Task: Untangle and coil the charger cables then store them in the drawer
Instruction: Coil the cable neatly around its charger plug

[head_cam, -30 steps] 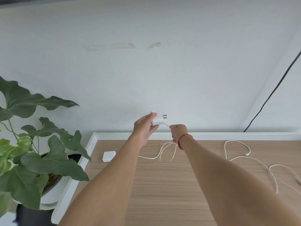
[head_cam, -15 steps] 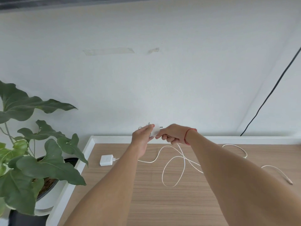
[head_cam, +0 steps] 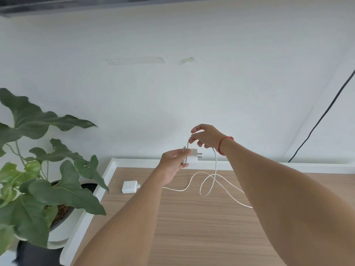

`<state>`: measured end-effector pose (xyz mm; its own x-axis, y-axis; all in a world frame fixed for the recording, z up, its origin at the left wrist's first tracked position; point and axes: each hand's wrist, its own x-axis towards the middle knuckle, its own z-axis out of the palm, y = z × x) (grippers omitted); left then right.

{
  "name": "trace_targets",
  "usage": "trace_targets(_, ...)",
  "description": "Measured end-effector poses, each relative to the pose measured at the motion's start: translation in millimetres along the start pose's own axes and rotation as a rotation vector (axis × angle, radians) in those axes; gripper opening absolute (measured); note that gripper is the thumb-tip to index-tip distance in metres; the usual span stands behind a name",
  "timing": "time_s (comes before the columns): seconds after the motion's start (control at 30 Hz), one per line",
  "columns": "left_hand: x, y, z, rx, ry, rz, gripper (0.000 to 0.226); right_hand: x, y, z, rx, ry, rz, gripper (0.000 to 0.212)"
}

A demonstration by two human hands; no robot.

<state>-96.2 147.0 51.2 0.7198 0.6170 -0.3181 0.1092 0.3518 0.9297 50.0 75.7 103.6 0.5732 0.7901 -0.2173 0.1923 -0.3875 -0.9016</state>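
My left hand [head_cam: 173, 163] grips a white charger plug [head_cam: 192, 155] held up above the wooden desk [head_cam: 201, 231], its prongs pointing right. A few turns of white cable wrap round the plug's left end. My right hand [head_cam: 206, 138], with a red string on the wrist, pinches the white cable [head_cam: 215, 166] just above the plug. From there the cable hangs down and loops over the desk. A second white charger plug [head_cam: 130, 187] lies on the desk at the left, with its own cable running right under my left arm. No drawer is in view.
A large leafy plant [head_cam: 44, 181] in a white pot stands left of the desk. The white wall [head_cam: 172, 93] rises right behind the desk's white rim [head_cam: 138, 161]. A black cord [head_cam: 322, 120] runs down the wall at the right.
My right hand has risen from beside the plug to above it, drawing the cable up and over. The loose loops on the desk have shortened and shifted toward my hands.
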Motion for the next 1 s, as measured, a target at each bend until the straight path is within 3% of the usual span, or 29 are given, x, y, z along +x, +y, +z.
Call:
trace_targets(0.17, -3.9, 17.1, -7.1, -0.108, -0.098, -0.046, 0.020, -1.8, 18.5, -2.9, 0.117, 0.109, -0.011, 0.015)
trace_targets(0.27, -6.7, 21.5, -6.2, -0.151, -0.083, -0.028, 0.023, -4.3, 30.6, 10.5, 0.274, 0.135, 0.094, 0.019)
trace_targets(0.4, -8.8, 12.9, -5.8, -0.223, -0.021, -0.035, 0.025, -5.1, 42.8, 35.4, 0.705, 0.100, 0.276, 0.018)
trace_targets(0.5, -8.9, 1.9, -8.8, -0.226, -0.038, -0.081, 0.035, -6.2, 53.5, 41.4, 0.761, 0.070, 0.315, 0.013)
trace_targets(0.6, -6.0, 0.5, -5.7, -0.268, -0.039, -0.057, 0.039, -14.2, 67.3, 52.0, 0.603, 0.015, 0.327, 0.008)
trace_targets(0.77, 0.8, -2.7, 1.0, -0.050, 0.232, 0.006, 0.015, -23.1, 58.8, 64.7, 0.241, -0.139, 0.228, 0.022)
trace_targets(0.9, -0.4, -10.6, -9.1, -0.123, 0.177, 0.025, 0.021, -23.6, 43.3, 48.4, 0.000, -0.296, 0.220, 0.028)
trace_targets(1.0, 2.7, -16.3, -13.3, -0.064, 0.256, 0.072, 0.014, -24.5, 27.3, 36.5, -0.155, -0.379, 0.243, 0.022)
